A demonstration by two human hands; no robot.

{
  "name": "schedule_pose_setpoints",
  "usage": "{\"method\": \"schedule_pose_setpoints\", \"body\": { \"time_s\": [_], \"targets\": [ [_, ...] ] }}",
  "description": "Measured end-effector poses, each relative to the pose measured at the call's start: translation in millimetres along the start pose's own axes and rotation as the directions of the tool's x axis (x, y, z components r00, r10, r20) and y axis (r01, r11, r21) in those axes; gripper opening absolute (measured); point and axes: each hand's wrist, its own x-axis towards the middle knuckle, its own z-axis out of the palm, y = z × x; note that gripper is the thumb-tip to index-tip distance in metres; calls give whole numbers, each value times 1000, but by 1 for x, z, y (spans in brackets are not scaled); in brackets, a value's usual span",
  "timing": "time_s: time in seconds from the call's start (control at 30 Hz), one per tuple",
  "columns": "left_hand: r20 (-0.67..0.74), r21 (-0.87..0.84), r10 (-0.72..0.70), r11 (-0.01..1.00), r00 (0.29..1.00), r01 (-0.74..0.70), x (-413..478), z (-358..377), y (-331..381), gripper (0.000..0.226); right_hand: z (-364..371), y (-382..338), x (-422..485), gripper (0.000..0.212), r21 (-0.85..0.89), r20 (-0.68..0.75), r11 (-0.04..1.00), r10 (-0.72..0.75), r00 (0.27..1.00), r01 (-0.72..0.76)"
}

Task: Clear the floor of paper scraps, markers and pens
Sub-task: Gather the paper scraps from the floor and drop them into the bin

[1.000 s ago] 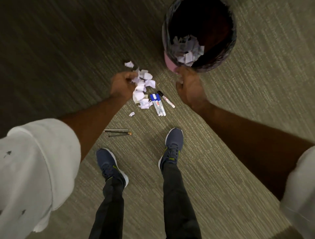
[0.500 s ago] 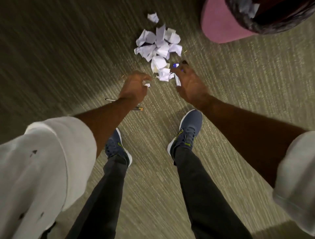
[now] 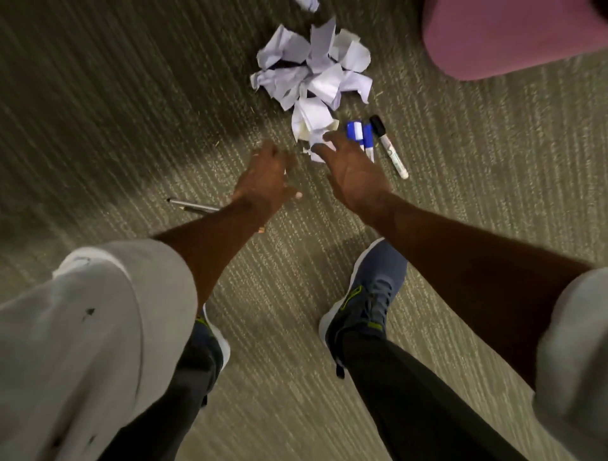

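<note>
A pile of crumpled white paper scraps (image 3: 312, 72) lies on the carpet ahead of my feet. Just right of its near end lie two blue-capped markers (image 3: 357, 131) and a black-capped marker (image 3: 390, 148). My right hand (image 3: 353, 171) hovers open, fingers spread over the nearest scrap and the blue markers. My left hand (image 3: 263, 177) is blurred and close beside it, fingers curled downward; whether it holds anything is unclear. A tiny scrap (image 3: 306, 151) lies between the hands. Two thin pens (image 3: 192, 206) lie partly hidden under my left forearm.
A pink bin (image 3: 510, 36) stands at the top right, its mouth out of frame. One more scrap (image 3: 307, 4) lies at the top edge. My two dark shoes (image 3: 368, 296) stand on the olive carpet behind the hands.
The view has dropped closer to the floor and the bin has slid out to the top right. Both hands have moved from the bin and pile down to the pile's near end.
</note>
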Motion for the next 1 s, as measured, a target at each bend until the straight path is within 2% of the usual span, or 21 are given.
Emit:
{"method": "schedule_pose_setpoints", "body": {
  "time_s": [0.07,0.17,0.3,0.4,0.5,0.57,0.63,0.67,0.77,0.87,1.0],
  "targets": [
    [-42,-71,-12,997,999,9,8,7,-13,51,6,1,11,67,-57,-10,998,-31,999,30],
    [-99,-9,54,998,994,-55,18,6,-28,29,6,1,27,65,-134,-45,990,-48,998,42],
    [-143,-49,138,988,980,-147,26,-10,-30,10,2,0,44,70,-125,-46,991,-52,998,46],
    [-276,-58,143,985,950,-165,43,-30,-25,11,2,-5,50,82,-88,-22,996,-11,1000,9],
    [-357,50,205,978,911,-201,71,-52,-20,16,4,-10,53,84,-91,-37,996,-1,999,-2],
    [-302,18,217,975,928,-222,86,-62,-15,26,7,-12,55,80,-97,-59,995,-11,998,5],
    [-156,-45,227,971,961,-236,95,-65,-14,49,8,-13,56,76,-119,-97,993,-6,995,-5],
    [-108,-51,245,967,964,-251,97,-64,-14,50,8,-14,57,73,-127,-114,992,1,993,-16],
    [-169,12,245,969,955,-247,91,-60,-14,26,8,-17,55,63,-88,-152,996,20,988,-33],
    [-251,-46,161,983,954,-177,77,-55,-17,25,5,-21,50,60,-44,-190,998,38,981,-47],
    [-286,-37,114,991,951,-130,53,-69,-17,26,-12,-33,39,64,1,-176,998,64,982,-65]
  ]
}}
